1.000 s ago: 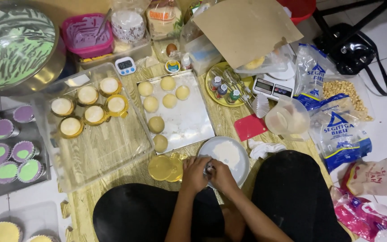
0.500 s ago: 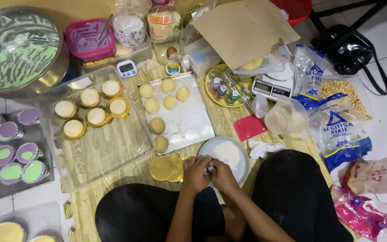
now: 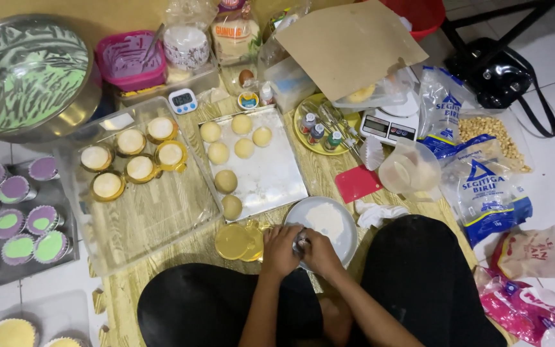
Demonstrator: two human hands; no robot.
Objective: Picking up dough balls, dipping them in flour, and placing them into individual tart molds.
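Both hands meet at the near rim of a white plate (image 3: 338, 222). Left hand (image 3: 281, 249) and right hand (image 3: 320, 250) have fingers curled in, pinching a small shiny metal piece (image 3: 300, 244) between them; its long axis and pointing direction can't be made out, too small and mostly covered. The plate holds white flour. Just left, stacked gold round lids (image 3: 236, 241). Beyond, a metal tray (image 3: 277, 183) with seven pale dough balls in two rough rows. Clear plastic tray (image 3: 155, 218) holds five gold cups with cream-topped pastries. Far left, big steel bowl (image 3: 30, 74) of green-and-white striped batter.
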